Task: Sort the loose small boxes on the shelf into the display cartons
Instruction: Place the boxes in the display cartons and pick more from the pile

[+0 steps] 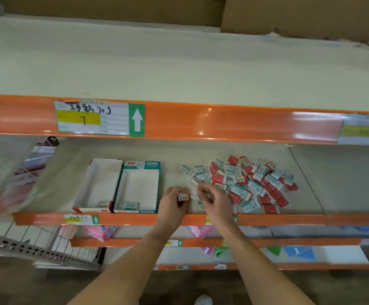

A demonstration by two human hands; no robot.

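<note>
Shelf, middle tier, cream board with orange front rail; all positions below are given from the teal-trimmed display carton. Item: teal-trimmed display carton, open top, standing at the shelf's front edge, one teal-and-white small box lying at its near end. Item: red-trimmed display carton, touching the teal one on its left side, holding one red-and-white small box at its near end. Item: heap of loose small boxes, red ones and teal ones mixed together, well to the right of the teal carton, spread across the board. Item: my left hand, just right of the teal carton, fingers curled round a single red small box held above the front of the shelf. Item: my right hand, further right, at the near-left fringe of the heap, fingers bent down among the boxes; motion blur keeps me from telling whether it grips one. Item: shelf label with a yellow band and green arrow, on the orange rail of the upper tier, above and slightly left of the teal carton.
</note>
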